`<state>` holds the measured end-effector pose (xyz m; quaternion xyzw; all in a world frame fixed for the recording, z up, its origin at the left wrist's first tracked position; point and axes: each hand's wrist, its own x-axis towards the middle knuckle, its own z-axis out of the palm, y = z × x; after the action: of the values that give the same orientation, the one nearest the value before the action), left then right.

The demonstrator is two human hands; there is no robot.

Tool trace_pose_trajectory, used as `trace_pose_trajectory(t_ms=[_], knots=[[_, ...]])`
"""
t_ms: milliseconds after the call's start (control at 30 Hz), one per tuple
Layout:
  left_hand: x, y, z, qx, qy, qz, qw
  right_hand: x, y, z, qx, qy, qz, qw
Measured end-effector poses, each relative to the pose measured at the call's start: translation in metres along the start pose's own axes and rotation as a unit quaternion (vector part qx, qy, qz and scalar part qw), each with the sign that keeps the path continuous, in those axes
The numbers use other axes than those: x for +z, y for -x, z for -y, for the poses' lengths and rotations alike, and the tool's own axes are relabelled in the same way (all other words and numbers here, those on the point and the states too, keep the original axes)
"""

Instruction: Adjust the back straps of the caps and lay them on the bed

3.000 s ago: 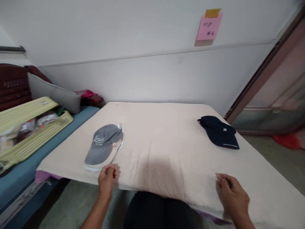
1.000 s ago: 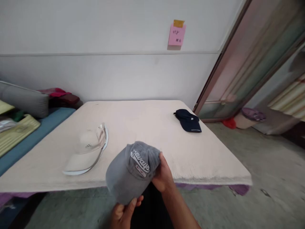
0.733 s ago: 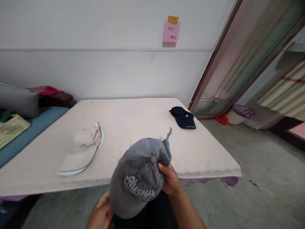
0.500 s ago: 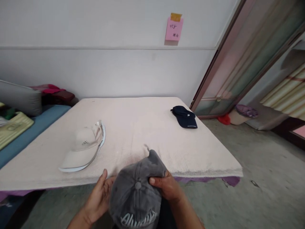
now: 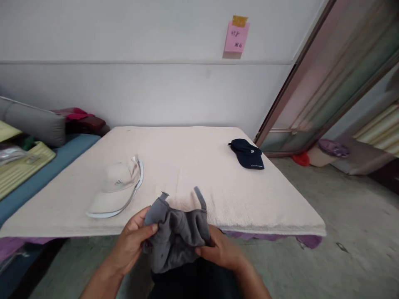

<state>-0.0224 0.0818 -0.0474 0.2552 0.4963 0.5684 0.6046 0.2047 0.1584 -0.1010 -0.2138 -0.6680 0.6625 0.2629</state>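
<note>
A grey baseball cap point(image 5: 177, 236) is held between my two hands in front of the table's near edge. Its crown is folded and crumpled, and the "Always" lettering is hidden. My left hand point(image 5: 135, 236) grips the left side with the thumb on top. On the right side, my right hand point(image 5: 218, 247) pinches the fabric. The loose back strap point(image 5: 200, 198) sticks up, and a metal buckle point(image 5: 164, 194) shows at the upper left. A cream cap point(image 5: 114, 189) with a pale blue-white edge lies on the table at the left. A navy cap point(image 5: 247, 153) lies at the far right.
A pale cloth point(image 5: 193, 162) covers the table, with purple fabric point(image 5: 258, 236) under its front edge. At the left, a blue surface point(image 5: 77, 147) bears a grey cushion point(image 5: 37, 122). A bin point(image 5: 327, 153) stands on the floor at the right.
The grey cap has been turned and folded, so its lettered crown no longer shows and its strap and buckle do. My left hand has closed on its side. The view has shifted slightly left.
</note>
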Motion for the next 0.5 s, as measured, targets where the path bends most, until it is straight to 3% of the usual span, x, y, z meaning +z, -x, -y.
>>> trace_pose_trajectory(t_ms=[67,133,200,333,500], knots=[[-0.003,0.005,0.007,-0.022,-0.041,0.028,0.999,0.0,0.006,-0.007,0.014,-0.136,-0.02,0.99],[-0.004,0.01,0.01,-0.031,-0.077,0.061,0.995,-0.002,0.009,-0.009,0.007,-0.259,-0.066,0.964],[-0.002,0.014,0.01,-0.037,-0.106,0.099,0.989,-0.005,0.01,-0.007,-0.009,-0.319,-0.12,0.94],[0.008,0.021,0.01,-0.043,-0.152,0.116,0.981,-0.009,0.007,0.008,-0.012,-0.323,-0.2,0.925],[0.02,0.021,0.012,-0.01,-0.198,0.084,0.976,-0.004,0.01,0.024,-0.018,-0.254,-0.221,0.942]])
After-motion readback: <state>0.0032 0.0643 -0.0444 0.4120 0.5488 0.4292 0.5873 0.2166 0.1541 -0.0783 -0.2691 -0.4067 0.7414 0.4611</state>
